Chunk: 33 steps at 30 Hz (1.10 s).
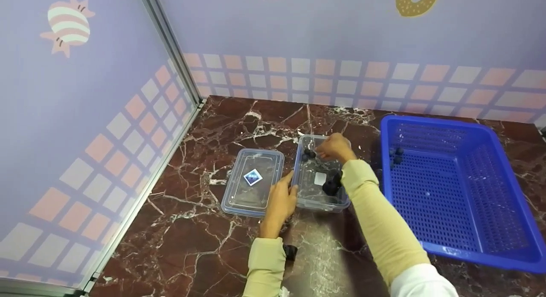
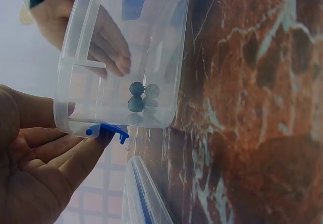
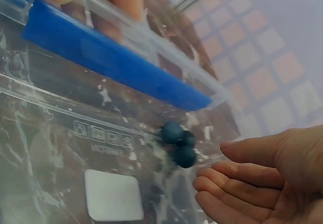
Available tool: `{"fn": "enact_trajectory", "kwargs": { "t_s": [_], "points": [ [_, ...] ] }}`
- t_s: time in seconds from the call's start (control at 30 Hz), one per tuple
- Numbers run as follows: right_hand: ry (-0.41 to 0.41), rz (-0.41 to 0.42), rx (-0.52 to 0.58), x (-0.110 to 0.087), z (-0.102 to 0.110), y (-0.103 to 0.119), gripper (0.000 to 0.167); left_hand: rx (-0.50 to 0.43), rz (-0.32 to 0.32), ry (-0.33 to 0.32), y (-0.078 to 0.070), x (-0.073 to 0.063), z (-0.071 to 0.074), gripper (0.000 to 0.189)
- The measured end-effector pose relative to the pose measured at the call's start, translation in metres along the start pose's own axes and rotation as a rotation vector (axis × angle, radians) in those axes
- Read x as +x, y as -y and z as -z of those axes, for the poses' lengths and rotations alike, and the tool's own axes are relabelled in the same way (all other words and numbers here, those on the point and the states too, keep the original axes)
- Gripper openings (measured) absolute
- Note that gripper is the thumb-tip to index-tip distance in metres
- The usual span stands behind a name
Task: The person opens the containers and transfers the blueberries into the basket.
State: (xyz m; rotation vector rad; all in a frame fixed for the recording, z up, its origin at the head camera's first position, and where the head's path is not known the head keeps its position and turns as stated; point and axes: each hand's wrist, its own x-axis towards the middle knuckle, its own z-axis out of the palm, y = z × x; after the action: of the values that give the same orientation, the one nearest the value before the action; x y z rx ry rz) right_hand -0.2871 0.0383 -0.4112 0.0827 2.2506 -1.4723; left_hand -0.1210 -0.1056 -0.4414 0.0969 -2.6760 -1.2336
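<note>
In the head view, an uncovered clear plastic box [image 1: 309, 192] with blue side clips stands on the marbled table. My left hand [image 1: 281, 199] grips its left rim, fingers by the blue clip [image 3: 116, 70]. My right hand [image 1: 335, 147] is inside the box near the far end. Its fingers are loosely bent, with nothing visible between them. Right beside its fingertips, a small cluster of dark blue balls [image 3: 179, 143], resembling blueberries, lies on the box floor. The clear lid [image 1: 243, 192] with a blue edge and diamond sticker lies left of the box.
A large blue perforated basket [image 1: 439, 250] stands to the right, with a few dark balls [image 1: 399, 155] at its left wall. Patterned panels [image 1: 273, 41] rise behind and at the left. A white label [image 1: 320, 178] shows on the box floor.
</note>
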Motion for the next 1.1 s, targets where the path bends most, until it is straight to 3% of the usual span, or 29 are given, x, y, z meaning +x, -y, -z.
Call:
{"fn": "enact_trajectory", "kwargs": {
  "t_s": [0.1, 0.3, 0.33, 0.5, 0.63, 1.1],
  "points": [
    [0.014, -0.04, 0.057, 0.004, -0.005, -0.003, 0.03, 0.009, -0.002, 0.008, 0.0, 0.0, 0.0, 0.043],
    [-0.037, -0.08, -0.022, 0.014, -0.012, -0.012, 0.005, 0.022, -0.011, 0.005, 0.0, -0.001, -0.002, 0.043],
    [-0.052, -0.079, -0.049, 0.015, -0.013, -0.014, 0.007, 0.024, -0.014, 0.002, 0.0, -0.001, -0.002, 0.043],
    [-0.129, -0.057, -0.19, 0.018, -0.017, -0.015, 0.02, 0.015, 0.001, 0.008, 0.001, 0.0, -0.001, 0.043],
    [-0.172, -0.037, -0.288, 0.014, -0.02, -0.013, 0.017, 0.013, 0.008, 0.011, 0.001, 0.001, -0.001, 0.043],
    [-0.229, 0.024, -0.435, 0.007, -0.02, -0.015, 0.017, 0.017, -0.036, -0.02, 0.003, 0.0, -0.003, 0.043]
  ]
}}
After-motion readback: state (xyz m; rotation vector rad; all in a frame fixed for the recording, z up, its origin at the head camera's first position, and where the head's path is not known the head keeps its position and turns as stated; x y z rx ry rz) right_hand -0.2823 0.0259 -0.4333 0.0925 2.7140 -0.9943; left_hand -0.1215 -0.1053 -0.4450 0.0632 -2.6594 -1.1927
